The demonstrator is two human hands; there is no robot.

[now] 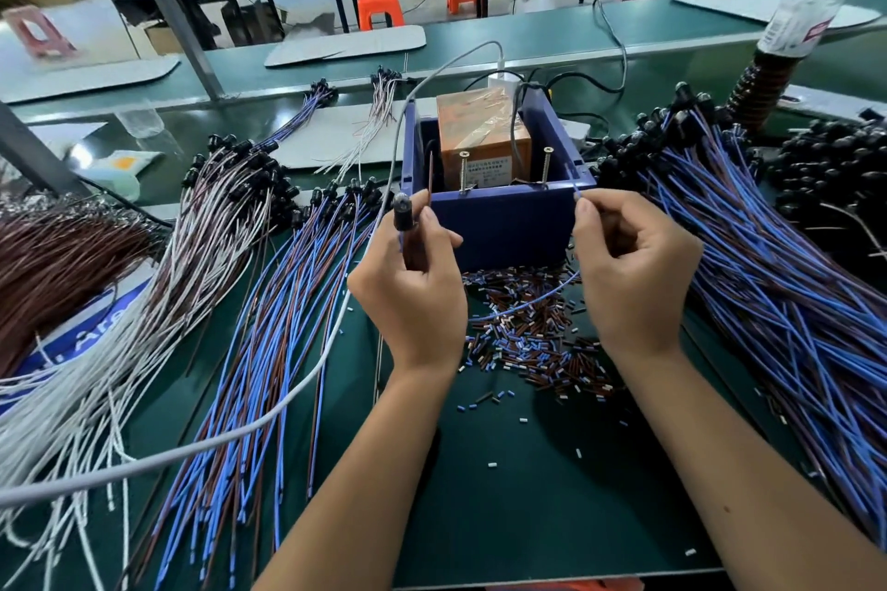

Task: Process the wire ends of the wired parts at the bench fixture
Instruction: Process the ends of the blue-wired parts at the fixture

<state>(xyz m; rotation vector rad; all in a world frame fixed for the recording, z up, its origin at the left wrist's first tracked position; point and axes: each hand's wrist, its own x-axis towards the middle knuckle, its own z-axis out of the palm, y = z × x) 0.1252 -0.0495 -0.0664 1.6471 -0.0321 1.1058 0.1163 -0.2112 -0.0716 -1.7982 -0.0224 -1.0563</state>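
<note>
Left hand (413, 283) gripping black round-capped wired part (402, 211), brown wire end (430, 173) raised beside open blue box fixture (499, 216). Right hand (629, 269) pinching blue wire end (577, 196) at fixture's front corner. Cut insulation bits (533, 341) littering green tabletop (552, 485) below.

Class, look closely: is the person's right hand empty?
No: the right hand pinches a blue wire near the blue fixture box.

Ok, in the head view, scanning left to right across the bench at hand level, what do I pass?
Brown wire bundle → white wire bundle → blue-and-brown wires → left hand gripping a black-capped part → blue fixture box → right hand pinching a blue wire → big blue wire pile.
</note>
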